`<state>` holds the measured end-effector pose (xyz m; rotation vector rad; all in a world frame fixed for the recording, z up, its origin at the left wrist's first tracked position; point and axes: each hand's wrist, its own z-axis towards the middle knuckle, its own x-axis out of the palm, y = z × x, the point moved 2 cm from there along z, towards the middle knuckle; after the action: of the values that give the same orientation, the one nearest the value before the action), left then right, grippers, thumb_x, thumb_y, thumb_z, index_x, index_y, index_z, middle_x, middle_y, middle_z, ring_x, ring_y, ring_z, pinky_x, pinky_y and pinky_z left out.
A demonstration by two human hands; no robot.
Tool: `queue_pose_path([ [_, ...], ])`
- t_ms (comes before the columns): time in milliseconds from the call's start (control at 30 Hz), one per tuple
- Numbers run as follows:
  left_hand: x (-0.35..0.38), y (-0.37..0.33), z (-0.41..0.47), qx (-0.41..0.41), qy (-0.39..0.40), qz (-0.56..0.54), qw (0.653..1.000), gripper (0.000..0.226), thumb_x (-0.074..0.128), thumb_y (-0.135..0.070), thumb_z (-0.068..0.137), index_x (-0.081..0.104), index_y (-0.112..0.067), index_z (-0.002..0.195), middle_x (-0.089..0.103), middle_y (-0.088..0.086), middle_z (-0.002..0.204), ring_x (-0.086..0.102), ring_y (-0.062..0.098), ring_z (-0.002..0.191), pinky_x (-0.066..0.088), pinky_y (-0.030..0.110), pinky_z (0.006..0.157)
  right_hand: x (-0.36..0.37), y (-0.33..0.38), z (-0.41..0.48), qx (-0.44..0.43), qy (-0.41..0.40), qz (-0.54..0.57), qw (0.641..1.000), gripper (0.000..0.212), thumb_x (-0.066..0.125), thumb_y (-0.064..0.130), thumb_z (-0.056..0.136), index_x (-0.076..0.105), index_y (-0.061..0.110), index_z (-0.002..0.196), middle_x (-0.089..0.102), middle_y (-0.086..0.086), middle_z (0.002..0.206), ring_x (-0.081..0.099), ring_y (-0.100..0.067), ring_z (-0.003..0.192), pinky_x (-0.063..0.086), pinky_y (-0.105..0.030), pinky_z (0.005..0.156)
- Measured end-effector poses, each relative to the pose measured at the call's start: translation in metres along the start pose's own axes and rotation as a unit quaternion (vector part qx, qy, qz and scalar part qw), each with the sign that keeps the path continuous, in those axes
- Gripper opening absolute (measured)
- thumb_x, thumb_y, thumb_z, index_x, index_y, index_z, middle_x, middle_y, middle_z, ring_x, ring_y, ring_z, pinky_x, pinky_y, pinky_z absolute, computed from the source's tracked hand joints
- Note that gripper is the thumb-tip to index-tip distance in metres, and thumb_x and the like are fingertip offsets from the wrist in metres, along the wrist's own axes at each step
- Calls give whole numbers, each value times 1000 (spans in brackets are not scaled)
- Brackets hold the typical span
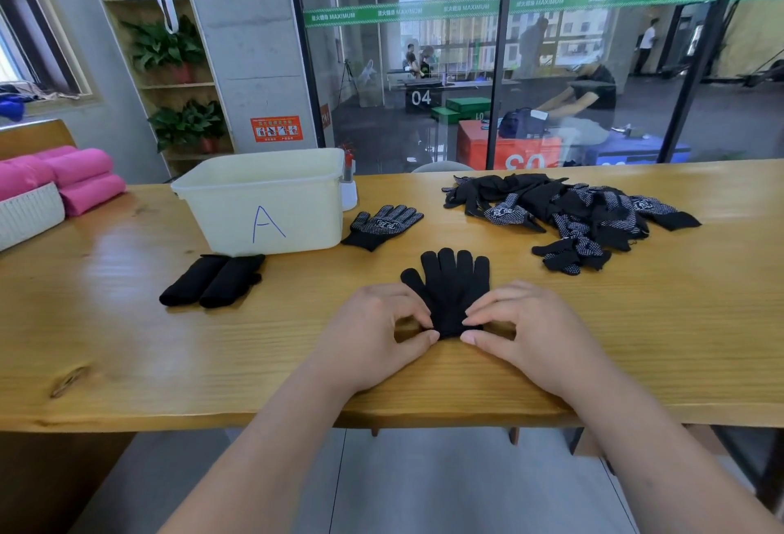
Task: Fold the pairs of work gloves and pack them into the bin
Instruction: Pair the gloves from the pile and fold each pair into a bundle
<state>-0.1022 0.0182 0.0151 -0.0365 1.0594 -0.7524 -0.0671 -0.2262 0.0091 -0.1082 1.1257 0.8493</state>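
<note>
Black glove (449, 283) lies flat at the table's (127, 342) near edge, fingers pointing away. Left hand (373, 330) and right hand (526, 325) pinch its cuff. Folding appears to be starting; next, roll forward evenly, then bin (263, 211).

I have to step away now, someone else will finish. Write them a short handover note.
Left hand and right hand: each pinches the cuff end of the black glove, flat on the table, fingers pointing away.
Done: two folded bundles lie in front of the bin, not packed.
To do: fold this one, the dotted glove beside the bin, and the pile at far right; pack all. Bin's inside is hidden.
</note>
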Motion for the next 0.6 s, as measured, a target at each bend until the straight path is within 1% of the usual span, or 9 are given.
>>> queue_pose_path([
  [133,0,1,0,-1,6,28,1000,32,78,-59,86,74,-36,108,67,-23,111,59,1,109,48,30,100,0,1,0,2,-13,-15,1000,32,61,59,94,81,37,106,71,27,107,57,1,106,54,-35,92],
  [233,1,2,0,0,3,28,1000,40,80,-58,85,73,-35,117,68,-22,115,56,0,115,47,32,104,-1,2,0,9,-23,-3,1000,31,60,57,95,79,35,105,70,26,99,57,-1,101,54,-37,85],
  [300,2,3,0,4,0,38,999,34,79,-52,88,74,-34,116,69,-22,113,57,3,114,48,34,103,-3,4,-1,12,-24,1,1000,27,60,57,96,76,36,103,69,27,96,55,-1,101,53,-37,84],
  [367,2,3,1,6,-5,46,999,24,79,-43,90,76,-32,111,70,-22,109,58,4,110,50,36,99,-5,5,-1,13,-24,6,1000,25,61,58,95,75,38,103,67,29,96,54,1,104,52,-35,85],
  [467,1,2,1,1,-9,43,999,16,78,-37,93,77,-31,107,71,-20,105,59,5,106,50,36,97,-6,7,-1,16,-2,3,1000,32,69,65,88,72,44,112,63,34,103,49,3,110,48,-27,86],
  [500,1,2,1,-1,-9,43,999,15,77,-37,93,77,-31,107,71,-20,104,59,5,106,50,35,97,-5,8,-1,14,4,-3,1000,34,72,64,86,70,46,115,62,35,104,48,4,109,47,-25,85],
  [533,1,2,0,-5,-10,40,999,15,76,-37,94,77,-31,108,71,-20,103,59,5,106,50,34,97,-5,7,-1,17,4,-5,1000,31,75,60,86,70,47,114,62,34,102,48,4,106,46,-25,83],
  [600,-1,1,-1,-29,-11,27,999,15,75,-40,95,76,-34,109,68,-20,103,58,4,104,50,32,96,-6,4,0,40,-10,14,999,17,77,49,90,70,47,106,61,27,93,52,1,95,43,-22,75],
])
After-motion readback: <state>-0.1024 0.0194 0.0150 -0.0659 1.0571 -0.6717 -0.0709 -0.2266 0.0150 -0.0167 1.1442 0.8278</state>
